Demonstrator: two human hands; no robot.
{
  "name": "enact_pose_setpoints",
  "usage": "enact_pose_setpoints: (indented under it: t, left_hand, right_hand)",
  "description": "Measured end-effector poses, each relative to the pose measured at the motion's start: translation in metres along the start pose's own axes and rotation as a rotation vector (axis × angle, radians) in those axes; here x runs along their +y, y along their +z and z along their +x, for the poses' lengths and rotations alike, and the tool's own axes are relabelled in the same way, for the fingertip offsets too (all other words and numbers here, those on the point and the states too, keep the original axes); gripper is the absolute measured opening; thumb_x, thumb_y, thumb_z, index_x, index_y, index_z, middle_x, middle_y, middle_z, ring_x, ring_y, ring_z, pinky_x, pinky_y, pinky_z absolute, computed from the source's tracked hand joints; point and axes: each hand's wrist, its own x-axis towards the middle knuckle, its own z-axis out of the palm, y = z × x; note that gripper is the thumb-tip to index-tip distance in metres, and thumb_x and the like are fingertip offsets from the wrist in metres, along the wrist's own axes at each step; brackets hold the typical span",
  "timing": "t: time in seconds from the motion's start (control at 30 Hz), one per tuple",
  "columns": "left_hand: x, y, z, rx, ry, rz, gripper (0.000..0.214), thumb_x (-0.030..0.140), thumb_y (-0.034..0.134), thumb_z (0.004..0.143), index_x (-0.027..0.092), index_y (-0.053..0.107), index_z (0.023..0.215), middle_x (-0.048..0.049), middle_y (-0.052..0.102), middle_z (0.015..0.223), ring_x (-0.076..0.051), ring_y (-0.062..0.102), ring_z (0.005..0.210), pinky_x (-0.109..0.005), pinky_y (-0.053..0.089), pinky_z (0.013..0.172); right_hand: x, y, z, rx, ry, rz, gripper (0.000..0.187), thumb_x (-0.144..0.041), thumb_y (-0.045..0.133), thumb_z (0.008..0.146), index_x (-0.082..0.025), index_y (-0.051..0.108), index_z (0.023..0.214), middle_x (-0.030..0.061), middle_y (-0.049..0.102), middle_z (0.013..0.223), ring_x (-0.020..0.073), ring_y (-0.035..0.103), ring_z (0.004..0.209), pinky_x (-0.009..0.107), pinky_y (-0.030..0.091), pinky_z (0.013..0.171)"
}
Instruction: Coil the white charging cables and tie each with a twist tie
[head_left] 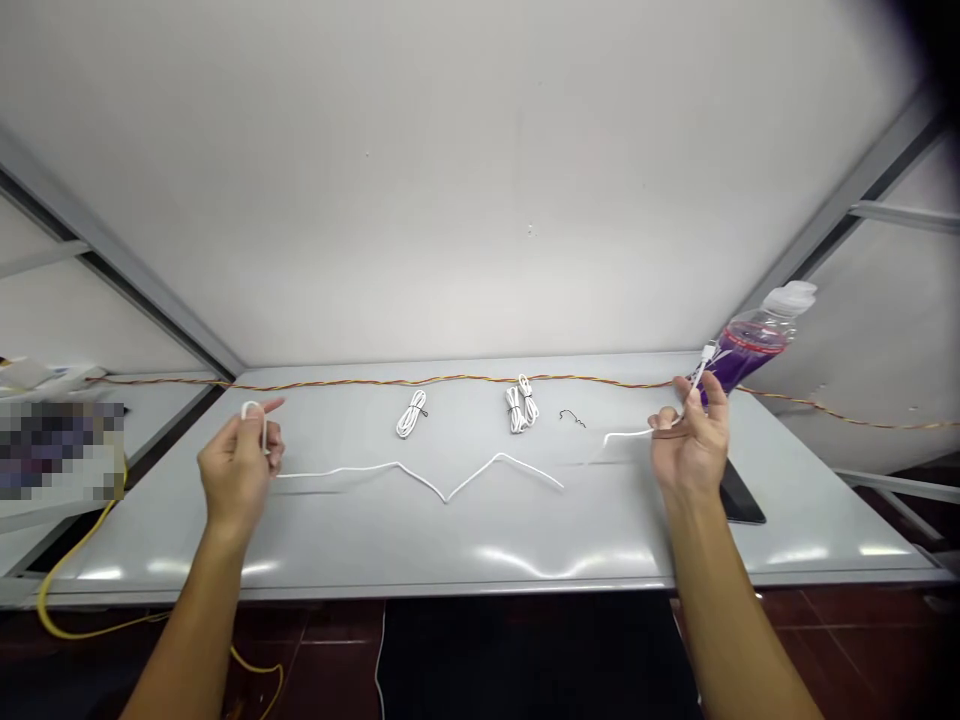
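A white cable [397, 464] stretches in bent lines over the table between my hands. My left hand [238, 455] is closed on one part of it, with a short loop showing above the thumb and the index finger pointing out. At the right, my right hand [694, 435] grips the cable near a white plug [708, 353] that stands up above the fingers. A stretch of cable right of the middle cannot be made out. Beyond the cable lie a tied white cable coil [412, 414] and two more coils [514, 410] side by side. A loose black twist tie [572, 418] is near them.
A bottle with a purple label [754, 342] stands behind my right hand. Beside that wrist lies a dark flat device [741, 495]. A twisted red-yellow wire [420, 381] crosses the table's back. A yellow cable [56, 580] hangs at the left, and a white wall rises behind.
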Motion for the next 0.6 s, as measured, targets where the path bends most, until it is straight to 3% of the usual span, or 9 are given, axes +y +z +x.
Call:
enact_pose_setpoints:
  t: [0.13, 0.23, 0.4, 0.5, 0.6]
  left_hand:
    - [0.026, 0.016, -0.015, -0.227, -0.140, -0.157, 0.051, 0.052, 0.057, 0.088, 0.017, 0.060, 0.125, -0.0030, 0.061, 0.080, -0.015, 0.057, 0.065, -0.022, 0.049, 0.045]
    - [0.033, 0.024, -0.023, -0.327, -0.182, -0.177, 0.051, 0.050, 0.055, 0.089, 0.020, 0.056, 0.130, -0.0084, 0.070, 0.098, -0.023, 0.068, 0.086, -0.034, 0.060, 0.065]
    - [0.019, 0.028, -0.023, -0.415, -0.199, -0.167, 0.054, 0.052, 0.055, 0.089, 0.025, 0.051, 0.136, -0.0115, 0.063, 0.129, -0.025, 0.066, 0.106, -0.041, 0.058, 0.086]
    - [0.007, 0.026, -0.020, -0.397, -0.164, -0.052, 0.055, 0.053, 0.056, 0.087, 0.025, 0.054, 0.134, -0.0099, 0.062, 0.131, -0.025, 0.066, 0.107, -0.039, 0.058, 0.086]
    - [-0.004, 0.021, -0.019, -0.396, -0.121, 0.099, 0.057, 0.053, 0.056, 0.086, 0.025, 0.054, 0.135, -0.0093, 0.066, 0.124, -0.023, 0.068, 0.096, -0.033, 0.058, 0.076]
  right_hand:
    - [-0.001, -0.001, -0.002, -0.028, -0.017, -0.002, 0.046, -0.033, 0.074, 0.074, -0.029, 0.062, 0.118, 0.0007, 0.066, 0.102, 0.0061, 0.051, 0.049, 0.023, 0.039, 0.046]
    - [-0.005, -0.006, -0.004, -0.062, -0.024, -0.032, 0.039, -0.032, 0.074, 0.071, -0.023, 0.068, 0.109, 0.0017, 0.066, 0.094, 0.0092, 0.056, 0.052, 0.023, 0.037, 0.043]
    - [-0.020, -0.021, -0.002, -0.071, -0.071, -0.121, 0.035, -0.029, 0.076, 0.070, -0.019, 0.069, 0.103, 0.0025, 0.068, 0.088, 0.0111, 0.059, 0.053, 0.027, 0.044, 0.050]
    - [-0.032, -0.030, -0.003, -0.061, -0.111, -0.256, 0.032, -0.033, 0.078, 0.070, -0.018, 0.069, 0.097, 0.0020, 0.066, 0.081, 0.0107, 0.055, 0.049, 0.026, 0.041, 0.046]
    - [-0.041, -0.040, -0.011, -0.159, -0.097, -0.508, 0.029, -0.039, 0.077, 0.074, -0.019, 0.067, 0.092, 0.0013, 0.064, 0.073, 0.0124, 0.053, 0.051, 0.026, 0.041, 0.045]
